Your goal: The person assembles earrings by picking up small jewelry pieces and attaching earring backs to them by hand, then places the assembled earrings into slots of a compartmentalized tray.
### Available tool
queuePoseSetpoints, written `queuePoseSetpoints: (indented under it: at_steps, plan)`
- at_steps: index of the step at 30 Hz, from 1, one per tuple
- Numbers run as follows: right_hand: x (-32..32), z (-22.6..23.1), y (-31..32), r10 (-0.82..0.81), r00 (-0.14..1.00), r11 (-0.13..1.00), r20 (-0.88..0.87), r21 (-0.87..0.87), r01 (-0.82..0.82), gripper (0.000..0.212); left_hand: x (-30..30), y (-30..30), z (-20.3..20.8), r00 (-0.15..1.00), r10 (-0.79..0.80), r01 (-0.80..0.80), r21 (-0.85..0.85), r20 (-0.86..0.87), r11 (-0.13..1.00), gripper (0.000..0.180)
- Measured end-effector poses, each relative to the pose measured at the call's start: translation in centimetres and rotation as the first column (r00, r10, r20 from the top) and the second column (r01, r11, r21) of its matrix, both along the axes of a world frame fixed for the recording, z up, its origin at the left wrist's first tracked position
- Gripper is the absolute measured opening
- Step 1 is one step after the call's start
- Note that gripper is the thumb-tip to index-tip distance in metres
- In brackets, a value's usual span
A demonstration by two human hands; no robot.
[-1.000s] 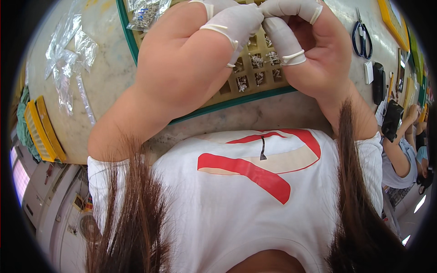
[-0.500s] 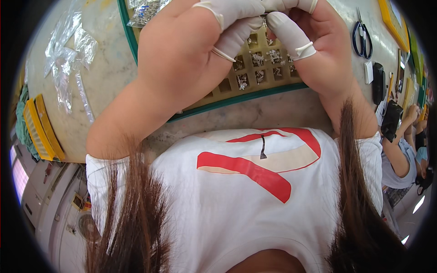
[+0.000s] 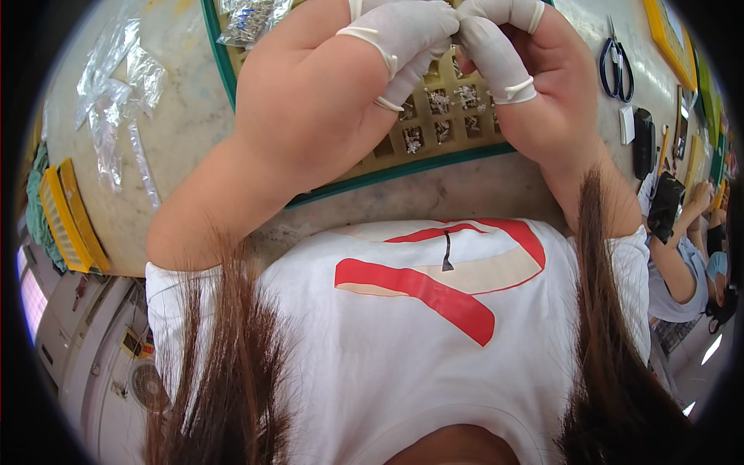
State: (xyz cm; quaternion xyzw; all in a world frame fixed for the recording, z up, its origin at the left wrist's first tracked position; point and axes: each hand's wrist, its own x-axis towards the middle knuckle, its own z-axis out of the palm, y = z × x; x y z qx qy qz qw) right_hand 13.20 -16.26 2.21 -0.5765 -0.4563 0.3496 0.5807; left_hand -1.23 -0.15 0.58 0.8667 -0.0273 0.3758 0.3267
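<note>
My left hand (image 3: pixel 341 66) and my right hand (image 3: pixel 535 77) meet at the top edge of the view, with white finger cots on their fingers. The fingertips of both are pinched together, and whatever lies between them is hidden or too small to make out. Beneath them is a yellowish compartment tray with a green rim (image 3: pixel 411 168). Several of its compartments hold small silvery metal pieces (image 3: pixel 439 101), perhaps pins or studs. My forearms and hands cover much of the tray.
A clear bag of small metal parts (image 3: pixel 246 23) lies at the tray's upper left. Crumpled clear plastic (image 3: pixel 108 101) is on the table's left, near a yellow rack (image 3: pixel 74 217). Dark-handled scissors (image 3: pixel 617 68) and a black case (image 3: pixel 643 143) lie right. Another person (image 3: pixel 682 263) sits far right.
My left hand has shifted slightly to the right and turned a little, its fingertips closer to my right hand's. The right fingers have curled slightly; the tray and bag look unmoved.
</note>
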Motion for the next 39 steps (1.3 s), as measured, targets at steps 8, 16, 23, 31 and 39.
queuePoseSetpoints:
  at_steps: [8,16,23,31,39]
  plan:
    - [-0.2,-0.5,0.6,0.007,0.980,0.996,-0.198,0.090,0.011,0.016,-0.1,0.0,2.4,0.994,0.007,-0.014,-0.060,-0.112,0.998,0.015]
    - [-0.5,-0.8,0.9,0.018,0.967,0.988,-0.255,0.153,0.022,0.021,-0.3,-0.2,2.4,0.988,0.068,-0.079,-0.076,-0.137,0.994,0.014]
    - [0.3,-1.2,1.1,-0.028,0.999,0.962,0.045,0.273,0.015,0.019,-0.3,-0.3,3.5,0.981,0.067,-0.077,-0.049,-0.182,0.996,0.015]
    - [-0.2,1.0,0.4,-0.002,0.999,1.000,-0.034,0.007,0.002,0.008,-0.2,-0.5,2.5,0.995,0.009,-0.014,-0.047,-0.095,0.999,0.016]
    - [0.0,0.1,0.7,0.020,0.998,0.998,0.061,0.056,-0.024,0.015,0.0,-0.1,3.6,0.988,-0.017,0.007,-0.064,-0.152,0.998,0.017]
